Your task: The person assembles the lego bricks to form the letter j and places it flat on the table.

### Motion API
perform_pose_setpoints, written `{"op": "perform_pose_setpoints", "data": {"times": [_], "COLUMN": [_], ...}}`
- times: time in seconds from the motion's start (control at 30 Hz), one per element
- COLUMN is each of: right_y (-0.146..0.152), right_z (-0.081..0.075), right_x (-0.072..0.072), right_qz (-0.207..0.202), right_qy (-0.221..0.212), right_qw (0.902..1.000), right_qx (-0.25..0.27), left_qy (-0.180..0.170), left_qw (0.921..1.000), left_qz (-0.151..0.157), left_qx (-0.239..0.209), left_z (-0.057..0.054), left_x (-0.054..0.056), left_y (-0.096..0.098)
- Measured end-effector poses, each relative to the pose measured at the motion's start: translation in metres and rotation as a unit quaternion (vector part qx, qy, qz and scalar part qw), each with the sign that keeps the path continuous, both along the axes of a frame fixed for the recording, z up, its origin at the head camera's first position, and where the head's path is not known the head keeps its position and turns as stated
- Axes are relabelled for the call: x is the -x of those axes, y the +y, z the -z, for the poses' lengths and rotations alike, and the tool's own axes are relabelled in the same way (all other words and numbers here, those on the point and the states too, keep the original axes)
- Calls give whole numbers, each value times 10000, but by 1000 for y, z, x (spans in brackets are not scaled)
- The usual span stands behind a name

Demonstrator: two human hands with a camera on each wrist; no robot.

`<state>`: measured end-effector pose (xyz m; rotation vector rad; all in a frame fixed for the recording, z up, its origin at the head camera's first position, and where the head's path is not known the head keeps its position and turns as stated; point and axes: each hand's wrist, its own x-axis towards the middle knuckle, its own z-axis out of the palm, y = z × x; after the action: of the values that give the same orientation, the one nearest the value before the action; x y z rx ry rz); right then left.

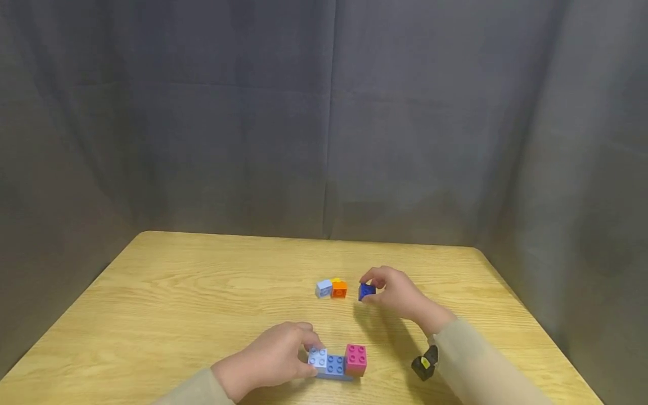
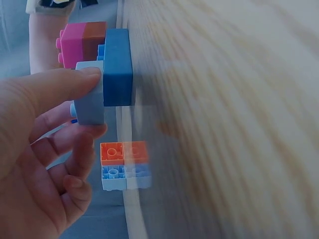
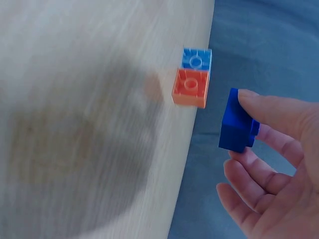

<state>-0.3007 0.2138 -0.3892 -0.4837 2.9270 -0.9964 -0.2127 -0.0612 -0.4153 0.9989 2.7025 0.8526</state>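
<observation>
My left hand pinches a light blue brick between thumb and fingers at the table's near middle. That brick sits on one end of a longer blue brick. On the other end stands a pink brick with a reddish-brown brick beneath it. Farther off and to the right, my right hand holds a small dark blue brick by thumb and fingertips, apart from the tabletop in the right wrist view. Its studs face the palm.
Left of the right hand, an orange brick and another light blue brick lie side by side on the wooden table, hollow undersides showing. A bit of yellow shows behind them. Grey curtains surround the table.
</observation>
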Motion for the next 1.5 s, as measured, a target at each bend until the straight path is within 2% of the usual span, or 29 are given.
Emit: {"op": "perform_pose_setpoints", "data": {"times": [0.23, 0.4, 0.6, 0.83, 1.03, 1.5], "right_y": [-4, -6, -10, -14, -13, -12], "right_z": [-6, -14, -20, -18, -14, -8], "right_x": [-23, -40, -63, -82, -90, -96], "right_qz": [-287, -672, -1112, -1227, -1341, -1416], "right_qy": [61, 91, -76, -238, -220, -285], "right_qw": [9994, 9973, 9928, 9901, 9884, 9869], "right_qx": [170, 285, 444, 634, 672, 717], "left_qy": [-33, -23, 24, 17, 53, -38], "left_qw": [10000, 10000, 10000, 10000, 9999, 10000], "left_qz": [-6, 8, 20, 8, 19, -10], "left_qx": [29, 20, -8, -59, -95, -49], "left_z": [0, 0, 0, 1, 1, -1], "left_x": [0, 0, 1, 1, 1, 0], "left_y": [-1, 0, 0, -1, -1, 0]}}
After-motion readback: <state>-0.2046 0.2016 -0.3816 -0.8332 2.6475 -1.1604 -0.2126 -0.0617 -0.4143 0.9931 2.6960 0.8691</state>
